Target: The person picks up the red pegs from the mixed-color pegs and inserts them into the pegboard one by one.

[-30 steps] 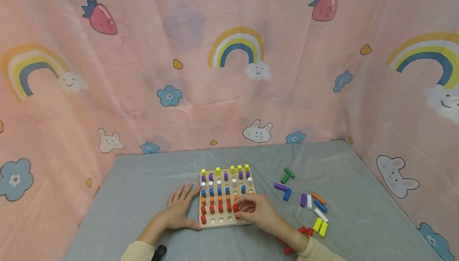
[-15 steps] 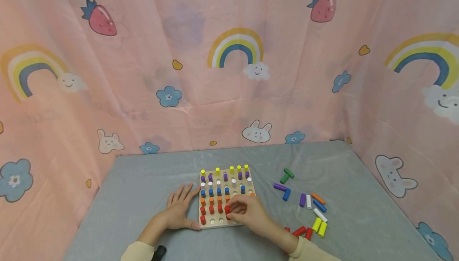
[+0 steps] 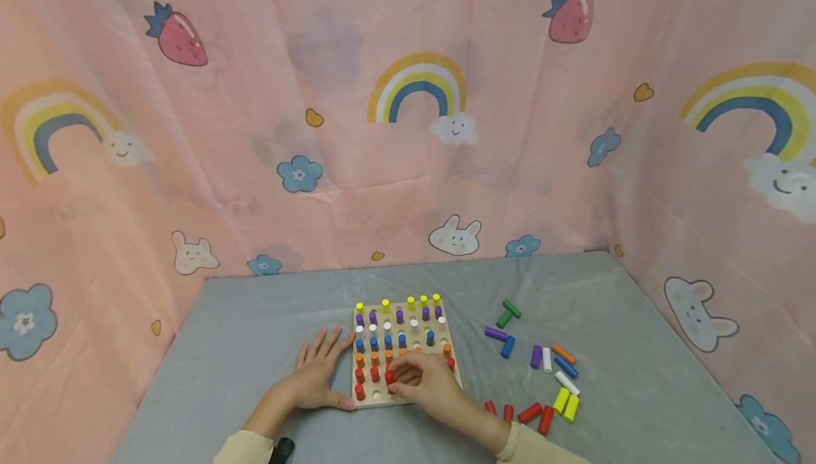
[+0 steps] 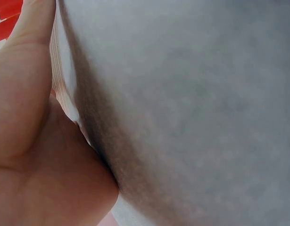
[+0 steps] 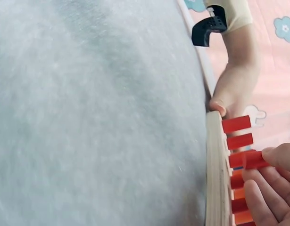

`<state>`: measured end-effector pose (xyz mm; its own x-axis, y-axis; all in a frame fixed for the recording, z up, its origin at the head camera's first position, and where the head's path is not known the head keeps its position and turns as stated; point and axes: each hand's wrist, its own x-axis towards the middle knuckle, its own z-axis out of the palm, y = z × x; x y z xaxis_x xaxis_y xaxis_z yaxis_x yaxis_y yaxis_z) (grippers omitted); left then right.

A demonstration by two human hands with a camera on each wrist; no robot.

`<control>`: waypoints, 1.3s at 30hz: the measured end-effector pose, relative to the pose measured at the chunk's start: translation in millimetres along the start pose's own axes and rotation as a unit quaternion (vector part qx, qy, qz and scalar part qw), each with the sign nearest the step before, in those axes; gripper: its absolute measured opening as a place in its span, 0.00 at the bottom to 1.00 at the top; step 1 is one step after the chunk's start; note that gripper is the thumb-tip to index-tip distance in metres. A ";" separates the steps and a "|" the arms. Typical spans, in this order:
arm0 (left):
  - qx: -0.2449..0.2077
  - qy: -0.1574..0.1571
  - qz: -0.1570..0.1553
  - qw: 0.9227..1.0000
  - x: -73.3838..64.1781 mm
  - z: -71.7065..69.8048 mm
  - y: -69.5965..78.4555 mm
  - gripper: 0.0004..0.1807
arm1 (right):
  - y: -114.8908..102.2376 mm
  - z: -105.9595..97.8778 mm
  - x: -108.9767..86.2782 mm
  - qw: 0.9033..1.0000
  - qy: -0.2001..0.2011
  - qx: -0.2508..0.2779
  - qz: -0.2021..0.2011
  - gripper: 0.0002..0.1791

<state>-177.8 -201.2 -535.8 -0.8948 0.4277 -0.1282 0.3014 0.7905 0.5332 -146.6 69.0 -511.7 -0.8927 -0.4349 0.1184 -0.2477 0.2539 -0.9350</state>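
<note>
A wooden pegboard (image 3: 371, 403) stands on the table with rows of coloured pegs upright in it: yellow, purple, white, blue, orange and red, from far to near. My left hand (image 3: 314, 379) lies with fingers spread at the board's left side, thumb at its near left corner. Over the near red rows, my right hand (image 3: 426, 383) pinches a red peg (image 5: 254, 160) between thumb and fingers. That peg overlaps the row of red pegs behind it in the right wrist view. Part of the board is hidden behind my right hand. The left wrist view shows mostly palm (image 4: 22, 94) and grey cloth.
Right of the board lie loose pegs: green (image 3: 504, 319), purple (image 3: 496, 334), blue (image 3: 507, 346), orange (image 3: 564, 353), white (image 3: 567, 382) and yellow (image 3: 561, 400). Several red pegs (image 3: 530, 413) lie near my right forearm. A pink patterned curtain (image 3: 357, 223) rises behind the grey-covered table (image 3: 242, 336).
My right hand has moved left along the near red rows, still pinching a red peg. More loose red pegs now show beside the forearm. My left hand has stayed in place.
</note>
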 end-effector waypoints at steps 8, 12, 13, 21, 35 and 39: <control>0.000 -0.004 -0.008 1.000 -0.3 0.6 1.8 0.69 | 5.9 16.4 0.4 0.999 0.034 -0.005 -0.027 0.09; -0.006 -0.009 -0.001 1.000 -1.1 -0.7 2.2 0.68 | 9.7 21.1 0.0 0.999 0.034 -0.013 -0.024 0.10; -0.007 -0.008 -0.001 1.000 -1.3 -0.4 2.3 0.68 | 10.6 21.9 -0.1 0.999 0.032 -0.014 -0.023 0.10; 0.000 0.005 -0.005 1.000 1.0 3.9 -1.4 0.68 | 8.7 25.5 1.3 0.999 0.041 -0.021 -0.021 0.11; 0.006 0.000 -0.006 1.000 1.7 5.6 -4.7 0.69 | 8.4 29.3 2.8 0.998 0.028 -0.045 -0.034 0.11; 0.003 0.002 -0.006 1.000 1.0 4.7 -3.4 0.69 | 7.6 29.3 2.9 0.998 0.024 -0.053 -0.033 0.10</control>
<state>-178.1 -201.3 -541.7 -0.8996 0.4166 -0.1312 0.2930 0.7983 0.5262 -140.0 44.4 -528.2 -0.8896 -0.4123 0.1966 -0.3423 0.3169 -0.8845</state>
